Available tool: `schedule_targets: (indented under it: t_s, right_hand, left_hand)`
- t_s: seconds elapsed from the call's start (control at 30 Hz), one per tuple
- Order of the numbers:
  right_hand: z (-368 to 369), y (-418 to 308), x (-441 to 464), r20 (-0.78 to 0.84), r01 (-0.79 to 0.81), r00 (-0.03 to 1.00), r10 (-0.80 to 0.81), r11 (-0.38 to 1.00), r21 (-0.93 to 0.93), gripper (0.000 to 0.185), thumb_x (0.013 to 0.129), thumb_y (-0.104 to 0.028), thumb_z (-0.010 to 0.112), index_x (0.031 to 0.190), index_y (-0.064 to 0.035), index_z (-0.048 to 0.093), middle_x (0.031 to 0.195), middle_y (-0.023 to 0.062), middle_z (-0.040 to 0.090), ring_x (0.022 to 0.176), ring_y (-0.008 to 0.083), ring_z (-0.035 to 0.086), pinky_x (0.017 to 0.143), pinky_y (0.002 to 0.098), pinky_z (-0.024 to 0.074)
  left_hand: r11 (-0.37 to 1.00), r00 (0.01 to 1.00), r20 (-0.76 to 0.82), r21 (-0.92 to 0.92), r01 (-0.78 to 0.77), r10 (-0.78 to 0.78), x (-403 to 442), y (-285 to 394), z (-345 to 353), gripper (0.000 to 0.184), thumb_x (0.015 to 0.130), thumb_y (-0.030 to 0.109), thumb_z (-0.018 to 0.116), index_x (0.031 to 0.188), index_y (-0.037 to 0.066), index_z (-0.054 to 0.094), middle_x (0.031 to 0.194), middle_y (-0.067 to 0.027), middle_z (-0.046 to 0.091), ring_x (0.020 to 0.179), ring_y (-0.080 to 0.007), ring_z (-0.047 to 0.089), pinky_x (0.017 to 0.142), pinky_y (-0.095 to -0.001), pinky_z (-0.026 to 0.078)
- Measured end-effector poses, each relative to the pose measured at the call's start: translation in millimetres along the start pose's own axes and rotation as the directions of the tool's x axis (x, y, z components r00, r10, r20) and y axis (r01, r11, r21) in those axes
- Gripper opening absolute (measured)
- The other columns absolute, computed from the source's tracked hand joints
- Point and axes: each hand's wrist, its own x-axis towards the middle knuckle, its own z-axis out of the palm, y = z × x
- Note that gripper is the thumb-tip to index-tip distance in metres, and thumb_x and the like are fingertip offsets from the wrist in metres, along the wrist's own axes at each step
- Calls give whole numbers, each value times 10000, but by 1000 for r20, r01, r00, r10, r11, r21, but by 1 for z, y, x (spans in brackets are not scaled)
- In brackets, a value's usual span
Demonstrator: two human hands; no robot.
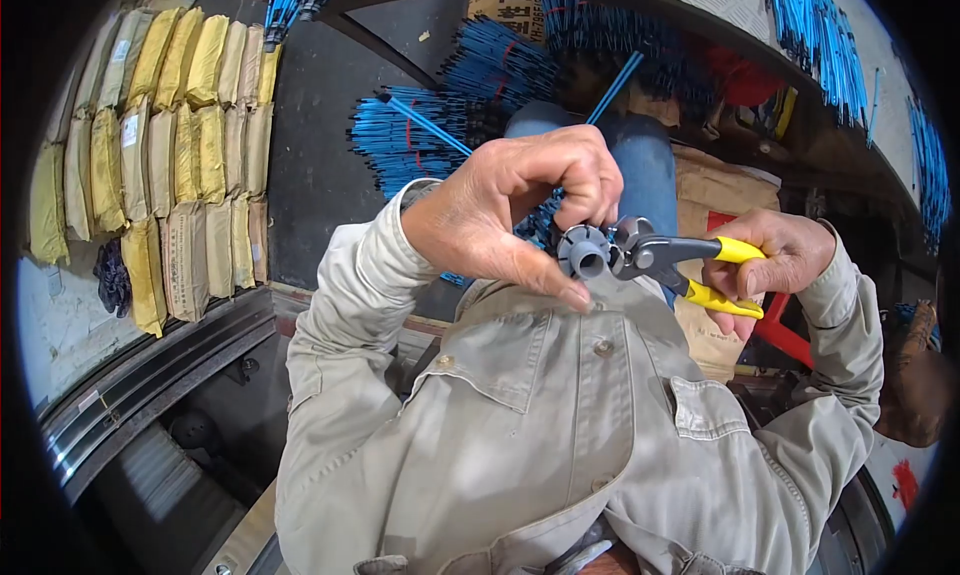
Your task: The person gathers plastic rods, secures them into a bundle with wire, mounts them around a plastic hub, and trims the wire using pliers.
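Observation:
My left hand [520, 200] is closed around a small grey ring-shaped part [584, 253] with a round hole and dark slots, thumb below it and fingers above. My right hand [770, 265] grips the yellow handles of pliers [690, 260]. The metal head of the pliers meets the right side of the grey part; whether the jaws are closed on it is hard to tell. Both hands are in front of my chest, above my lap.
Bundles of blue rods [425, 135] with black ends lie beyond my hands. More blue rods [815, 50] rest on the bench [690, 3]. Paper-wrapped packages [155, 165] are stacked at the left. Another person's arm [915, 375] shows at the right edge.

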Motion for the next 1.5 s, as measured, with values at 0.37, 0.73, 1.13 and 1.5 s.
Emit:
schedule_targets:
  t_s: [0.37, 0.73, 1.13, 1.5]
  right_hand:
    - [1, 22, 12, 15, 71, 997, -73, 993, 90, 411, 858, -381, 579, 820, 10, 456, 799, 168, 621, 631, 198, 637, 553, 295, 528]
    - [10, 44, 22, 41, 136, 988, -147, 971, 194, 410, 856, -374, 589, 821, 11, 453, 827, 180, 615, 693, 198, 637, 597, 303, 539]
    - [40, 43, 5, -22, 106, 994, -104, 957, 269, 361, 882, -344, 557, 822, -5, 449, 795, 162, 605, 712, 194, 644, 602, 285, 546]
    - [40, 35, 7, -48, 87, 995, -82, 988, 128, 324, 871, -306, 590, 840, 3, 496, 810, 157, 621, 693, 224, 649, 582, 266, 522]
  left_hand:
    - [967, 978, -167, 242, -82, 125, -13, -10, 12, 498, 691, 255, 774, 1021, -38, 544, 1063, -190, 573, 1059, -307, 550, 890, -405, 432]
    - [964, 956, -285, 264, 7, 71, -13, -9, 32, 698, 671, 483, 733, 1039, -84, 558, 887, -181, 649, 788, -265, 617, 797, -353, 453]
    - [839, 957, -100, 511, -186, 274, -12, -23, 25, 782, 532, 576, 748, 966, -57, 599, 753, -82, 622, 680, -169, 571, 637, -286, 405]
    - [853, 993, 39, 510, -115, 110, -8, -9, 21, 831, 484, 623, 719, 948, -57, 609, 776, -94, 596, 673, -196, 561, 637, -293, 422]
